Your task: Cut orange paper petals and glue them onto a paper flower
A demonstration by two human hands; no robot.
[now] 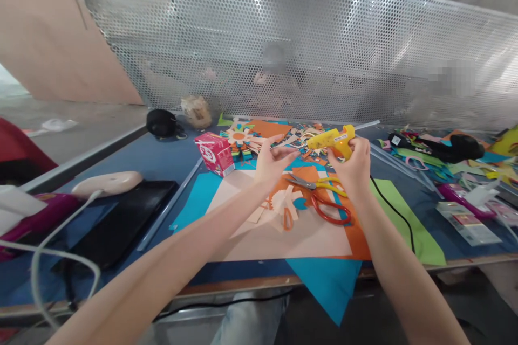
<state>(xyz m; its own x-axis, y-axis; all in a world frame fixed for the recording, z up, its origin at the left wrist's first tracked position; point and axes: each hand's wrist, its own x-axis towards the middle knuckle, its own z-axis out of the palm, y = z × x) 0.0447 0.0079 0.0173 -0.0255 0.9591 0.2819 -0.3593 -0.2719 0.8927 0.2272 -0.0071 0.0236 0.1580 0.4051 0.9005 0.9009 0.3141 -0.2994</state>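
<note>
My right hand (pixel 354 167) is wrapped round the grip of a yellow glue gun (pixel 329 139), whose nozzle points left toward my left hand. My left hand (pixel 272 160) is raised above the paper with its fingers loosely curled and pinched near the nozzle; whatever small piece it may hold is too small to make out. Below both hands lie scissors with red and yellow handles (pixel 324 197) on orange and pale pink paper sheets (pixel 283 237). The gun's black cord (pixel 394 210) trails over a green paper strip.
A red carton (pixel 215 153) stands left of a pile of coloured paper cut-outs (pixel 259 137). A black tablet (pixel 121 221) and white cable (pixel 60 237) lie at left. Another glue gun (pixel 449 145) and scraps lie at right. A perforated metal screen (pixel 283 38) closes the back.
</note>
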